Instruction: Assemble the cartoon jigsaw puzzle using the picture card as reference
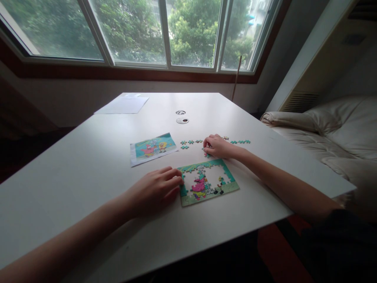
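A partly filled jigsaw puzzle point(188, 199) with a cartoon picture lies in front of me, its border joined and gaps showing inside. My left hand point(160, 184) rests on the table at the puzzle's left edge, fingertips touching it, fingers loosely stretched and the thumb mostly hidden. Beyond the puzzle's top edge, my right hand point(217, 146) is bent down in a pinch at a small puzzle piece point(207, 155), partly covered by the fingers. Loose teal pieces point(191, 142) lie in a row left of that hand, and more pieces point(241, 142) lie to its right.
A printed reference picture point(154, 147) on paper lies left of the loose pieces. White sheets point(122, 105) rest at the far left of the white table point(97, 157). Two round inserts point(182, 120) are set in the tabletop. A pale sofa point(297, 122) stands at right.
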`<state>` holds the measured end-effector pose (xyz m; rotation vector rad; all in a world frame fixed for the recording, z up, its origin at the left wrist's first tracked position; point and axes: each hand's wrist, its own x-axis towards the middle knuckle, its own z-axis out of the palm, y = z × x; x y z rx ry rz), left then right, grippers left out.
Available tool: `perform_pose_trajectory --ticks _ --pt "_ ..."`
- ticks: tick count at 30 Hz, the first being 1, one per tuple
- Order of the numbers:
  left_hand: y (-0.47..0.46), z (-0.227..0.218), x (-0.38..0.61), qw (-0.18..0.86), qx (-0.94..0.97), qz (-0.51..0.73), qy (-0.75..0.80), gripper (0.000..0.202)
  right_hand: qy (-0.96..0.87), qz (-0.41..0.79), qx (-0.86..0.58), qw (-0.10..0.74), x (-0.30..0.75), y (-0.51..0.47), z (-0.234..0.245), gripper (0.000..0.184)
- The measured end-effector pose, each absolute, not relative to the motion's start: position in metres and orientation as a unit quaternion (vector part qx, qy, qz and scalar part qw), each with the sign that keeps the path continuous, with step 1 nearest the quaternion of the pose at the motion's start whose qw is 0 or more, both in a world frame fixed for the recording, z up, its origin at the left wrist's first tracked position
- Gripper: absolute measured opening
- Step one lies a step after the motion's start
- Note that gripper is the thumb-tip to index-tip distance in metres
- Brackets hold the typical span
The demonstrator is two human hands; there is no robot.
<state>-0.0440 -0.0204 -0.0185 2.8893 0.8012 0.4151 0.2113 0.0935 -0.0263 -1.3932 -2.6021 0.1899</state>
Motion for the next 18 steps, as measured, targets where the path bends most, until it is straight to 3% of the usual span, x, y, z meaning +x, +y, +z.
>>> perform_pose_trajectory --ticks 18 --pt "-0.021 -0.019 -0.052 0.013 0.961 0.136 0.240 0.021 -0.882 0.007 -0.450 0.138 0.258 0.101 -0.013 0.018"
